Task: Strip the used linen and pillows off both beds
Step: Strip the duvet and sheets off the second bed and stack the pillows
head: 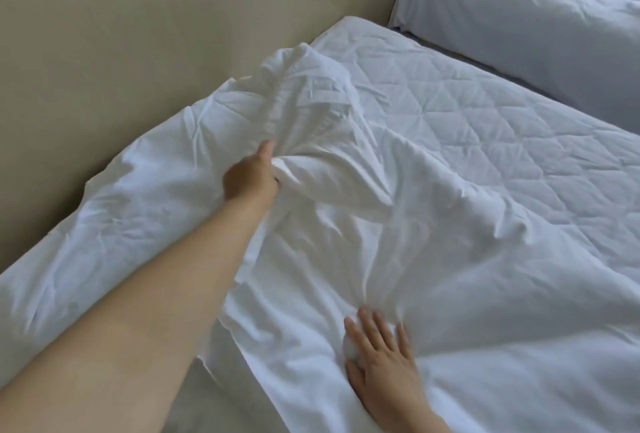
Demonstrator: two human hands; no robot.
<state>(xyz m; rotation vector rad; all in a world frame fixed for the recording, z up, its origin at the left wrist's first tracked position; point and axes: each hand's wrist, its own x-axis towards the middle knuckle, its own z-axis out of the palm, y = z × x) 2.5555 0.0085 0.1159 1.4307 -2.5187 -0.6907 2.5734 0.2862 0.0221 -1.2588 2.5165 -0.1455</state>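
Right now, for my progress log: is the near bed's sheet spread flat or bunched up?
Bunched, partly off: the left hand grips a gathered fold of the sheet, and the quilted mattress pad lies bare beyond.

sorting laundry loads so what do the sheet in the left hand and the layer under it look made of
The sheet: thin white woven cloth, probably cotton or a blend, matte; it creases sharply where the left hand grips it. The mattress pad: padded fabric, matte; stitched diamond quilting puffs between seams. Fibre cannot be told.
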